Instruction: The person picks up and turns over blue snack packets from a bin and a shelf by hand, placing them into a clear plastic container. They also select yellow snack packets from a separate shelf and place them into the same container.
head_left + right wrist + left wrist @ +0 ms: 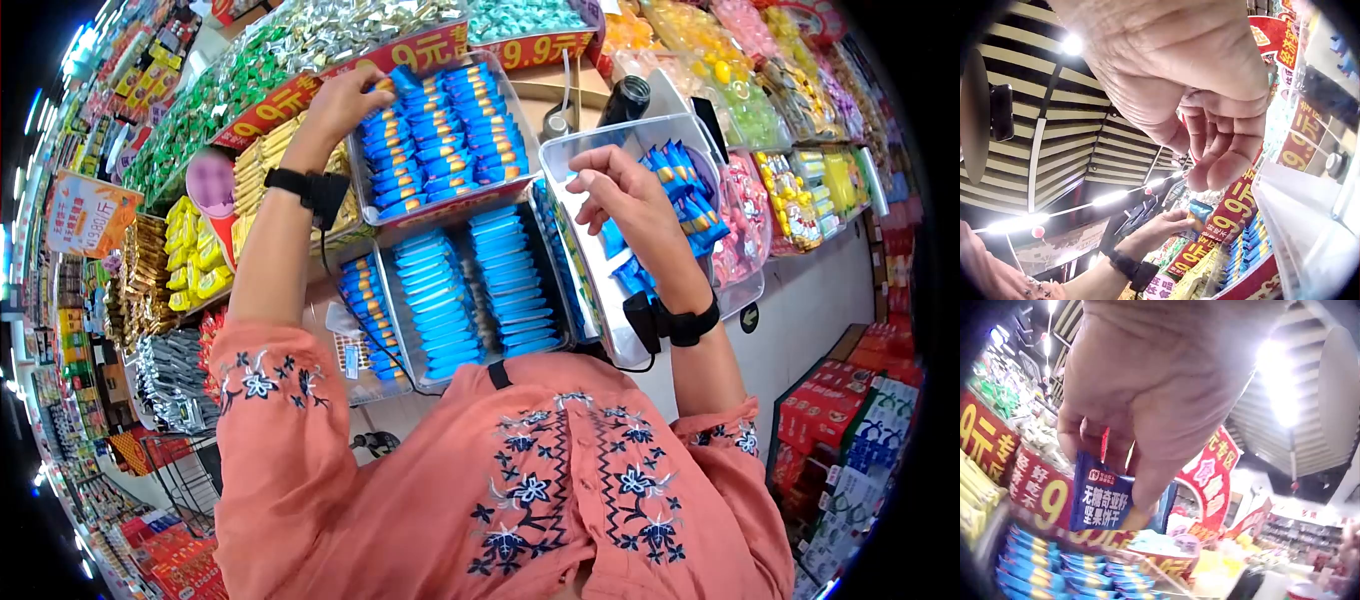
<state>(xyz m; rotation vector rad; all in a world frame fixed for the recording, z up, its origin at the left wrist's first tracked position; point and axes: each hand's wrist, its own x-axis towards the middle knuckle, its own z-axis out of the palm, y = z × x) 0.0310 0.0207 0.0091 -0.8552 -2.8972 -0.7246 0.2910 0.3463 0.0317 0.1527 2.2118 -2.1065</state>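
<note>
My left hand [345,108] pinches a blue biscuit packet [1100,500] with white lettering, thumb on one face, above the back of a clear bin [362,185]. Rows of blue-and-yellow wrapped packets [430,140] fill that bin. In the right wrist view the held packet [1199,215] stands upright in the left fingers. My right hand [635,200] hangs over a white bin [575,235], its fingers loosely curled and nothing between them. Loose blue packets [690,200] lie in this bin, partly hidden by the hand and forearm.
Below stands a dark-sided bin with rows of light-blue packets [435,300]. Yellow packets [195,255] and green sweets [215,100] lie at the left. A black bottle [627,98] stands behind the white bin. Stacked red boxes [825,410] are at the right.
</note>
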